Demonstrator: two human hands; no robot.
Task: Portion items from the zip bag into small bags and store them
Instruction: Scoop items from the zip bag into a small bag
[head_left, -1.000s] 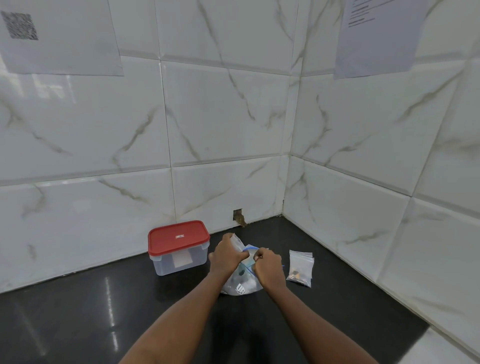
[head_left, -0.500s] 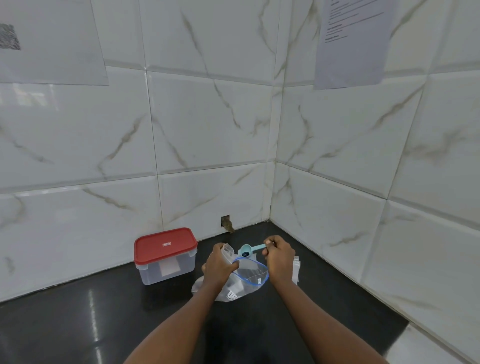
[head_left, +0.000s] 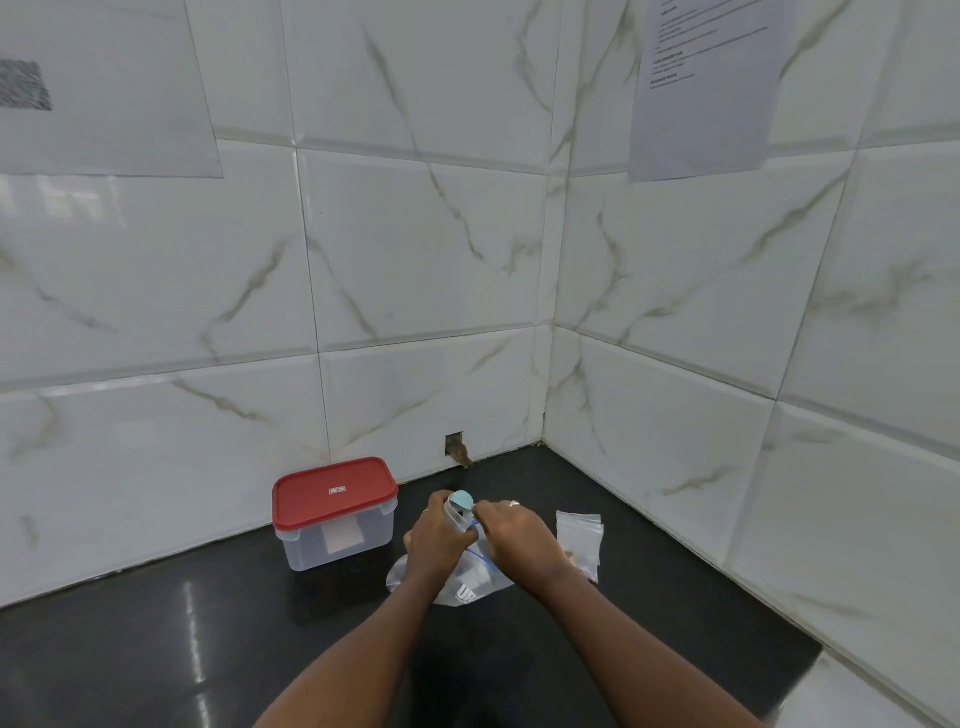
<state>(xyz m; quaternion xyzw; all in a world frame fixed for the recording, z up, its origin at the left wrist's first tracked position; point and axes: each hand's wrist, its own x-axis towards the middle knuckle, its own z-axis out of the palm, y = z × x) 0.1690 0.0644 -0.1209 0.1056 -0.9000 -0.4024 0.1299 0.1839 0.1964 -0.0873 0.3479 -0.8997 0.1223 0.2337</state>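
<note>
1. step in hand, as i read it: filling one portion. right hand (head_left: 511, 538) pinches the teal scoop (head_left: 461, 501), tipped over the small bag (head_left: 456, 518), which the left hand (head_left: 439, 540) grips with curled fingers.
2. next move calls for: emptying the scoop with the bag mouth held upright, then sealing.
3. zip bag (head_left: 470, 590): clear, blue zip line, white print, slumped on the black counter (head_left: 208, 649) beneath both hands; contents hidden.
4. spare small bags (head_left: 581, 535) just right of it; red-lidded container (head_left: 335, 519) to the left, lid on.

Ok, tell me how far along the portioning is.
Done: small bags, one showing brown contents, lie right of the zip bag. In hand: left hand holds a small bag, right hand tips the teal scoop into it. Left: storing; the red-lidded container is closed.
</note>
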